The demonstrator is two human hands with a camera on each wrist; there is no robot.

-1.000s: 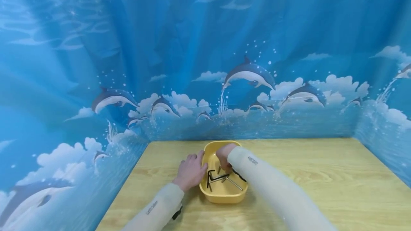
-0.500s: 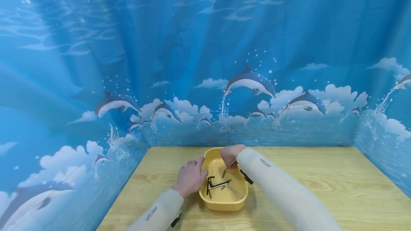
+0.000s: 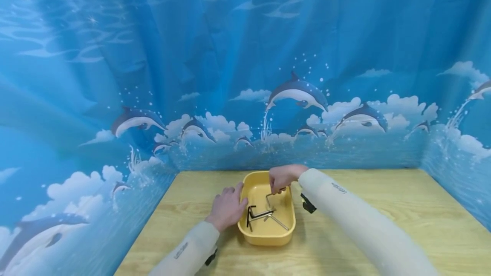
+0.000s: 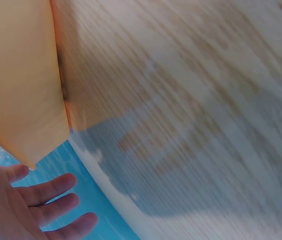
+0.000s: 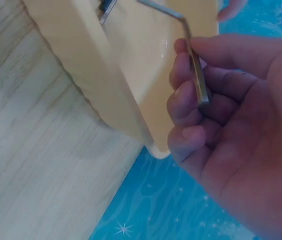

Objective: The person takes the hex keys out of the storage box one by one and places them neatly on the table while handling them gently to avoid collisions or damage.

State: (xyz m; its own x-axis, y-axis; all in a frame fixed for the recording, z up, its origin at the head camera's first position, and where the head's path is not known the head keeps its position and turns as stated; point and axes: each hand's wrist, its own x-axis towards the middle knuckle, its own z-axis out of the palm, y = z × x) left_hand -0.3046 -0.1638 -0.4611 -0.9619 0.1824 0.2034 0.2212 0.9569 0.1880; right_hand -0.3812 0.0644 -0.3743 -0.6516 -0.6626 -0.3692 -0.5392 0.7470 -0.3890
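Note:
A yellow plastic tray point(image 3: 268, 240) stands on the table. My left hand point(image 3: 227, 208) rests at its left rim, thumb over the edge; the left wrist view shows the other fingers point(image 4: 61, 186) straight and spread beside the wall. My right hand point(image 3: 281, 178) is over the tray's far right part and pinches a bent metal hex key point(image 5: 194, 62) between thumb and curled fingers. The key's free end point(image 3: 268, 200) points down into the tray. Several more hex keys point(image 3: 262, 215), black and silver, lie crossed on the tray bottom.
The wood-patterned table point(image 3: 364, 208) extends on both sides of the tray. A blue curtain point(image 3: 230, 76) printed with dolphins hangs behind the table and along its sides, close to the tray's far end.
My right hand has risen and shifted right, toward the tray's far right rim, drawing a hex key up in its fingers. My left hand stays at the left rim.

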